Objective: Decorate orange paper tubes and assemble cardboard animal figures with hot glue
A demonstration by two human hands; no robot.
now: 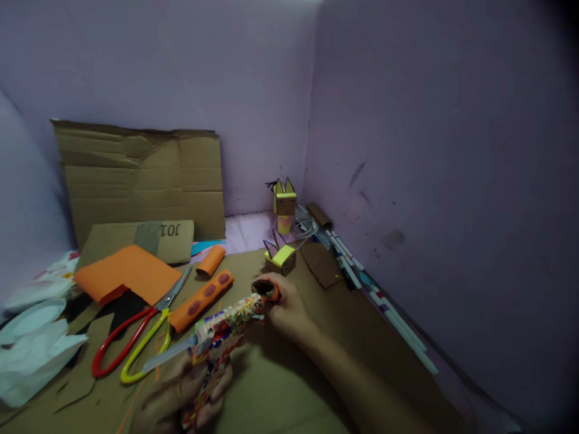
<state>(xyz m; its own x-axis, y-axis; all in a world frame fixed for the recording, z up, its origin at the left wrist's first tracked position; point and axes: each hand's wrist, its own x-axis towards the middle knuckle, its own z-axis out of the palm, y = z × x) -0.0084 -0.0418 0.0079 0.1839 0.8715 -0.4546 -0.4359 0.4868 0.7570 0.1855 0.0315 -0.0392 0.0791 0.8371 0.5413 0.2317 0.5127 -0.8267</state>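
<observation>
My left hand (181, 392) is wrapped round the handle of a glue gun (226, 325) covered in a colourful pattern, with a clear glue stick (169, 354) poking out of its back. In my right hand (287, 307) is a short orange-covered cardboard tube (272, 292), its dark open end turned towards me. The gun's nozzle meets the near rim of that tube; whether it touches cannot be made out. Left of the gun lies a longer orange tube (203, 299) with dark red spots. Just beyond my right hand sits a small box head with pointed ears and a yellow top (280, 258).
Scissors (156, 313) with red and yellow handles lie open at left, beside orange paper (131, 274). A small orange tube (211, 260) rests nearby. A cat-like cardboard figure (284, 208) stands at the back corner. Markers (389, 307) line the right wall; cardboard (149, 181) leans behind.
</observation>
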